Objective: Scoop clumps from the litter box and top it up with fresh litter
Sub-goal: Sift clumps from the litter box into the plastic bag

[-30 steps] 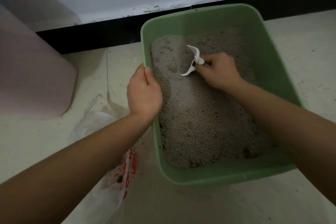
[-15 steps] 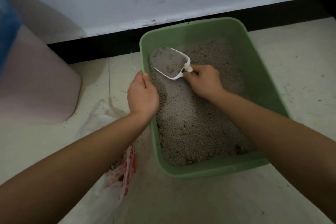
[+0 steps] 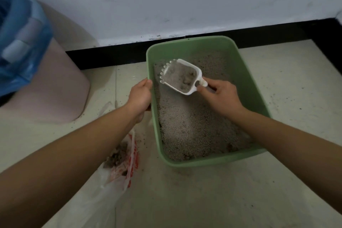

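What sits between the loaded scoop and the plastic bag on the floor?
Head view: the litter box's left wall, with the left hand gripping its rim, stands between scoop and plastic bag.

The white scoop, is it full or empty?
It has stuff in it. The white scoop carries grey litter with a few darker clumps, and the right hand holds it over the green litter box.

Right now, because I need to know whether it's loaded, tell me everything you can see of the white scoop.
The scoop is white and plastic-looking: a shallow pan with raised sides, a toothed front edge and a stubby handle. It holds grey litter and darker clumps. The right hand pinches the handle, holding it roughly level over the far-left part of the green litter box. Whether it touches the litter bed is unclear.
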